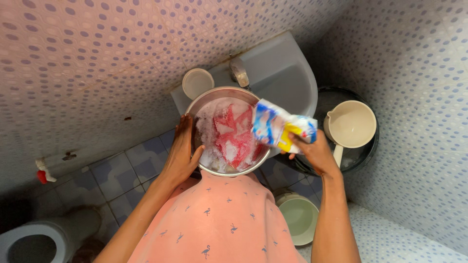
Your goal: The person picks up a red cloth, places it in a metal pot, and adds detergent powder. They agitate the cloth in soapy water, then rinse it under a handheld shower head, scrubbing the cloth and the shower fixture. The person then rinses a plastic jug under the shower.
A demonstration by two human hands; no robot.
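Down at the near floor, a pale green bucket (298, 216) sits just right of the person's pink shirt. Up at the sink's front edge, the left hand (183, 153) lies flat and open against the left rim of the metal basin (195, 109), steadying it, gripping nothing else. Inside, red cloth (236, 134) soaks in suds. The right hand (314, 148) is closed around a blue, white and yellow packet (280, 125), tilted over the basin's right rim. Risky perch, I'd say: the basin overhangs the white sink (287, 78), and a slip of that steadying palm could tip suds onto the floor. Beyond, a white lid (197, 83) rests at the sink's back left corner beside the tap (239, 72); a cream scoop (352, 124) sits on a dark tub at right.
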